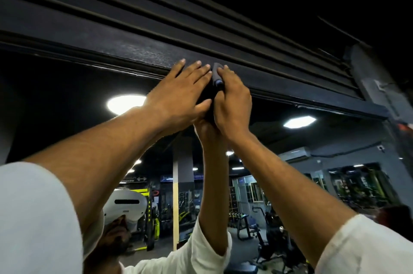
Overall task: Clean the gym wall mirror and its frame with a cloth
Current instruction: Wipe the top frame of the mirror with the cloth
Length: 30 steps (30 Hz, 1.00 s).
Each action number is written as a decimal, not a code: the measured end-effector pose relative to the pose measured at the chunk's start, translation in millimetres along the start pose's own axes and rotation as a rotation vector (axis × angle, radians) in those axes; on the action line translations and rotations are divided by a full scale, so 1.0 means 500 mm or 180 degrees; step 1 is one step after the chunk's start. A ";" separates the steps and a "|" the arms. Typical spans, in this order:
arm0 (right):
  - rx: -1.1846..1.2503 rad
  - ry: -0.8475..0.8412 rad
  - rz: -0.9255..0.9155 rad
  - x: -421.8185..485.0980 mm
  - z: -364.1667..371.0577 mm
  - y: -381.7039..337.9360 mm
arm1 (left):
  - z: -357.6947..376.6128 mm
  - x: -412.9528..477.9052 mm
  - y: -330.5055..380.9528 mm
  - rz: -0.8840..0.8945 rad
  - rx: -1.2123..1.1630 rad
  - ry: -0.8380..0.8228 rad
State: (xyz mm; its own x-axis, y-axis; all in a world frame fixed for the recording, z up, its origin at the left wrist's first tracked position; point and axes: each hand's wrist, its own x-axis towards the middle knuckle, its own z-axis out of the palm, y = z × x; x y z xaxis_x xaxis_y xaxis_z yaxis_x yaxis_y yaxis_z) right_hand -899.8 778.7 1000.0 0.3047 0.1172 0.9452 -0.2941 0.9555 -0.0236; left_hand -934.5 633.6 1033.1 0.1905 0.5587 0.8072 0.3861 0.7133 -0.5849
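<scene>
Dim gym mirror, dark top frame: right hand grips the cloth, left hand fingers straight, pressing beside it. Best to press evenly and follow the ridge along.

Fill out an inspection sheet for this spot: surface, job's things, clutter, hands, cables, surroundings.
Surface: mirror, glass reflecting ceiling lights and gym machines; the black frame along its top has a dull, speckled sheen.
Job's things: dark cloth with a blue edge, held up against the frame's top rail.
Clutter: nothing seen.
Hands: left hand lies flat with fingers straight on the frame beside the cloth; right hand grips the cloth.
Cables: nothing seen.
Surroundings: black slatted panel above the frame; grey pillar to the right.
</scene>
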 end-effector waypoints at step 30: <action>0.0854 0.0213 0.0302 0.031 0.023 -0.133 | -0.082 -0.109 -0.159 -0.0331 0.0359 -0.0056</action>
State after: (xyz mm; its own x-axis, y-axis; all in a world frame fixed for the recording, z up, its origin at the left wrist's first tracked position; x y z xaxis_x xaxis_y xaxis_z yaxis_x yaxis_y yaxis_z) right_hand -886.2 714.0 1019.9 0.3209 0.2286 0.9191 -0.5506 0.8346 -0.0153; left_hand -938.6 529.3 1038.7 0.1385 0.4861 0.8629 0.2990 0.8101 -0.5044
